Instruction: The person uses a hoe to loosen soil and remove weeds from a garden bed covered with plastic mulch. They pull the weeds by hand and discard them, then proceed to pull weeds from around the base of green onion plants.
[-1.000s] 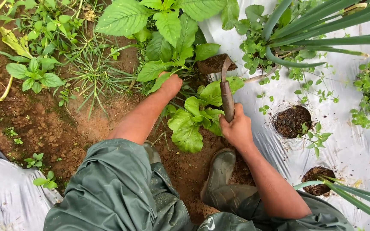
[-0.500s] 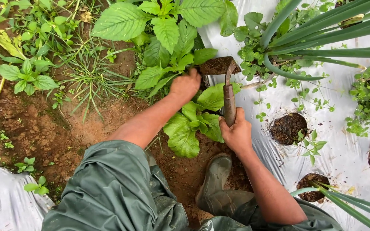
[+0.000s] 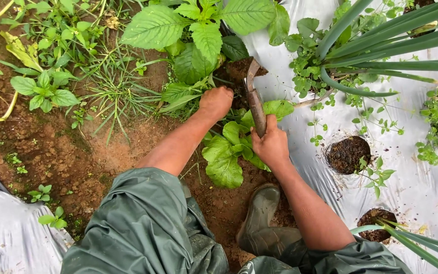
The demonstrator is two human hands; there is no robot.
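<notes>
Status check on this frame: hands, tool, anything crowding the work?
Left hand closed on stems of the broad-leaf weed. Right hand grips hand hoe, blade at the soil. Small leafy plant crowds beneath both wrists.

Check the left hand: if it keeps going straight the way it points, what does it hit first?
Probably the big leafy weed: the left hand is closed at its base, pointing up the picture into its lower leaves and stem. Depth is unclear, so soil beneath may come first.

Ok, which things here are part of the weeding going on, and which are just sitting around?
In use:
left hand gripping the big leafy weed
right hand holding the hoe

Just around:
plastic mulch sheet
long-leaved onion plants
empty planting hole
rubber boot
</notes>
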